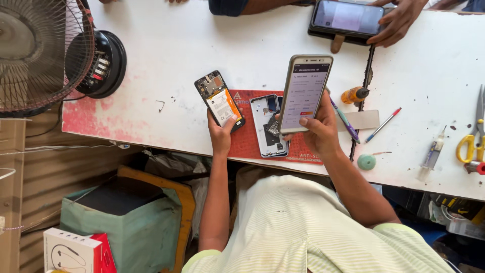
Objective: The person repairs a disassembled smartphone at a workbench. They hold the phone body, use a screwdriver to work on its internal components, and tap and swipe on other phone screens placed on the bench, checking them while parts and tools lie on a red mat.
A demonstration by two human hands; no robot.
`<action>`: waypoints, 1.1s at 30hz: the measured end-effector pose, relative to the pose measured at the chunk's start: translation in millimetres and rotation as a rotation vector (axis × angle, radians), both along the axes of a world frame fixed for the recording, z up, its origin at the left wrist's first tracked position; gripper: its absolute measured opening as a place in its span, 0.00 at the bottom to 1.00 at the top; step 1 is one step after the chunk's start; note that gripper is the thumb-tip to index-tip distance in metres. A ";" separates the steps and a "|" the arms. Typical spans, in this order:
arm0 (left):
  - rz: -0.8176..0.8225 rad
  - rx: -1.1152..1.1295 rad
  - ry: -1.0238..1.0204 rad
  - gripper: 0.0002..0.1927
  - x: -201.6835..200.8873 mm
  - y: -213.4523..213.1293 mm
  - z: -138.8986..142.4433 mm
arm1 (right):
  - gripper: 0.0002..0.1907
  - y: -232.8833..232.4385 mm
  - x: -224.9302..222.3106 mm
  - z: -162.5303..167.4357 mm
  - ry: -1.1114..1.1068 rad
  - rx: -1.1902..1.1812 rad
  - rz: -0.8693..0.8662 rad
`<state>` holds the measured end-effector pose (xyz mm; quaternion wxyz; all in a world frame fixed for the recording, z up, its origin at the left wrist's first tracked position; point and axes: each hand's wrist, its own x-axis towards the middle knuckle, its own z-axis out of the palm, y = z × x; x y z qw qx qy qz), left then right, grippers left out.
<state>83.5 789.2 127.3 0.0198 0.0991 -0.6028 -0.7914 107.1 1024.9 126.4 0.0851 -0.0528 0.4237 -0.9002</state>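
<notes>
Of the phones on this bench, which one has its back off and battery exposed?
The black opened phone in the left hand; the right hand's gold-edged phone shows a lit screen.

Plenty of bare tabletop [202, 45] up the middle, between the fan [35, 50] with its black base [103, 63] on one side and another person's hand [396, 23] resting on a phone on the other. Over by the pens [364, 124], syringe [432, 154] and scissors [472, 139] it's pretty cluttered. A back cover [268, 126] takes up the red mat [252, 136].
</notes>
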 end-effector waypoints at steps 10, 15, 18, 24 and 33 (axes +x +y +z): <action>-0.126 0.012 0.013 0.29 -26.2 -54.7 47.4 | 0.33 -83.0 -21.6 60.9 -0.166 -0.017 -0.189; -0.175 -0.041 -0.029 0.30 -41.8 -78.7 78.9 | 0.26 -119.6 -39.1 99.3 -0.213 -0.014 -0.282; -0.189 -0.062 -0.013 0.31 -52.2 -105.4 91.0 | 0.26 -152.8 -51.5 117.7 -0.185 -0.020 -0.312; -0.224 -0.077 -0.028 0.32 -77.0 -150.4 103.8 | 0.28 -199.0 -71.1 142.5 -0.134 -0.102 -0.325; -0.217 -0.096 -0.024 0.31 -102.4 -196.1 142.4 | 0.26 -241.9 -91.1 182.2 -0.082 -0.062 -0.370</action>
